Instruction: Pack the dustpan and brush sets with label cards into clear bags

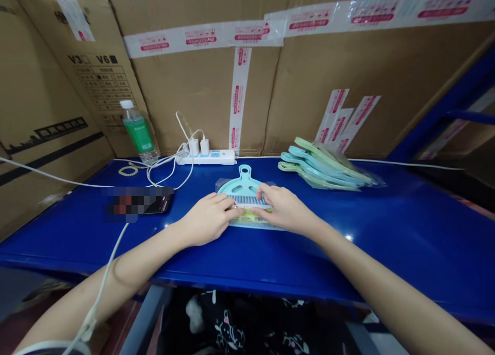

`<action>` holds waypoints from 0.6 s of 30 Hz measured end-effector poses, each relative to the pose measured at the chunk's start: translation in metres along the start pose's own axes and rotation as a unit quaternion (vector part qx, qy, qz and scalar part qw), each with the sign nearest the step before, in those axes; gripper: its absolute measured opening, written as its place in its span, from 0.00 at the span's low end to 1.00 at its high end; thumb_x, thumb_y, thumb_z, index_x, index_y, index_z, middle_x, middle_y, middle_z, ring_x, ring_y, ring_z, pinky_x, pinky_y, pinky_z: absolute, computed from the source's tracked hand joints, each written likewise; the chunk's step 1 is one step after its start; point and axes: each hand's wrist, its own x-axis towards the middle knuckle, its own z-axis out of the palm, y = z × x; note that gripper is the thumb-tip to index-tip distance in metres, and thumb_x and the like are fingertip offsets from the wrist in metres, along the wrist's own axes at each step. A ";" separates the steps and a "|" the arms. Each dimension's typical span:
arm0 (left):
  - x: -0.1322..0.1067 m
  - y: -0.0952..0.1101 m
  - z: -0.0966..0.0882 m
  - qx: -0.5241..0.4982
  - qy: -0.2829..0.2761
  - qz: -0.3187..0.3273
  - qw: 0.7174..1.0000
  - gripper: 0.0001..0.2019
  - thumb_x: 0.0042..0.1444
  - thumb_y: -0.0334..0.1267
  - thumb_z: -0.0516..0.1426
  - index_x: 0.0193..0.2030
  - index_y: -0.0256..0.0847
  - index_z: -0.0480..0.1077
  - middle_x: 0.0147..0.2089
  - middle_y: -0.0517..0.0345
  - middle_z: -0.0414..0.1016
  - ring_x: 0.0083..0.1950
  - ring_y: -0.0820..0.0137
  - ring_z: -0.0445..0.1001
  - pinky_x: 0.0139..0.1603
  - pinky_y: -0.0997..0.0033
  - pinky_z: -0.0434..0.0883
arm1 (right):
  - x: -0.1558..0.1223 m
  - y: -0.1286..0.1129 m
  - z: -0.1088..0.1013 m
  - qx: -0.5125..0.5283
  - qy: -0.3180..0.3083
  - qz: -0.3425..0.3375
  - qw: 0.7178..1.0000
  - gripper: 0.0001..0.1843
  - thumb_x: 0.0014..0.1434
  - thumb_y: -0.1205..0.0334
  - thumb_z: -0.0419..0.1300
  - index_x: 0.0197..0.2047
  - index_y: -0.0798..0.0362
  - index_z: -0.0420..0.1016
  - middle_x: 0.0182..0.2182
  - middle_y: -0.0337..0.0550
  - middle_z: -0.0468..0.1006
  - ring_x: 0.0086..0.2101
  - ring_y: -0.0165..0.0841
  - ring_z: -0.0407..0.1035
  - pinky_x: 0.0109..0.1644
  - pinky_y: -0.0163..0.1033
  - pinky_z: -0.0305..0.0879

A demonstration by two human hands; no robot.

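Note:
A light-blue dustpan (244,182) lies on the blue table in front of me, its looped handle pointing away. On it rests a small brush (246,200) with grey bristles, and a yellow-green label (249,216) shows below. Clear plastic wrap (221,182) sticks out around the dustpan. My left hand (207,218) has its thumb and fingers closed at the left end of the brush. At the right end, my right hand (284,208) grips it between bent fingers and thumb. The exact contact under the fingertips is partly hidden.
Several wrapped green and blue dustpans (325,166) are stacked at the back right. A power strip (216,157) with chargers and white cables stands behind, near a bottle (139,133). A phone (158,204) lies left. Cardboard (193,86) walls off the back.

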 end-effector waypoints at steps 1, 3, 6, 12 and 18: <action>0.001 0.001 0.001 -0.003 -0.008 0.001 1.000 0.19 0.58 0.27 0.50 0.55 0.42 0.68 0.39 0.53 0.70 0.43 0.64 0.68 0.44 0.64 0.65 | 0.001 -0.003 0.003 -0.013 0.008 0.003 1.000 0.09 0.55 0.56 0.55 0.34 0.50 0.61 0.25 0.40 0.68 0.30 0.38 0.66 0.33 0.39 0.53; 0.003 0.002 0.003 -0.010 -0.025 -0.006 1.000 0.20 0.58 0.27 0.50 0.57 0.43 0.67 0.41 0.53 0.70 0.44 0.64 0.69 0.44 0.65 0.66 | 0.003 -0.006 0.008 -0.031 0.012 0.012 0.999 0.09 0.55 0.56 0.56 0.35 0.51 0.62 0.26 0.42 0.70 0.32 0.39 0.67 0.36 0.40 0.54; 0.005 0.003 0.003 -0.017 -0.044 -0.020 0.999 0.21 0.59 0.27 0.49 0.57 0.45 0.68 0.41 0.53 0.70 0.44 0.64 0.69 0.44 0.65 0.66 | 0.004 -0.006 0.011 -0.046 0.000 0.025 0.999 0.09 0.55 0.56 0.57 0.35 0.51 0.63 0.24 0.40 0.70 0.33 0.40 0.68 0.37 0.41 0.53; 0.006 -0.001 -0.003 -0.006 -0.058 -0.062 0.996 0.18 0.60 0.27 0.50 0.51 0.48 0.73 0.36 0.55 0.69 0.42 0.65 0.69 0.42 0.65 0.64 | 0.001 0.007 0.001 -0.078 -0.013 0.030 0.996 0.09 0.51 0.59 0.60 0.32 0.49 0.61 0.25 0.38 0.70 0.31 0.38 0.68 0.35 0.38 0.52; 0.003 -0.011 -0.009 -0.015 -0.064 -0.103 0.993 0.20 0.56 0.24 0.52 0.44 0.52 0.77 0.33 0.56 0.68 0.38 0.66 0.65 0.40 0.67 0.63 | -0.003 0.017 -0.015 -0.072 -0.094 0.067 0.991 0.13 0.52 0.63 0.57 0.28 0.48 0.52 0.24 0.36 0.67 0.27 0.34 0.64 0.35 0.38 0.52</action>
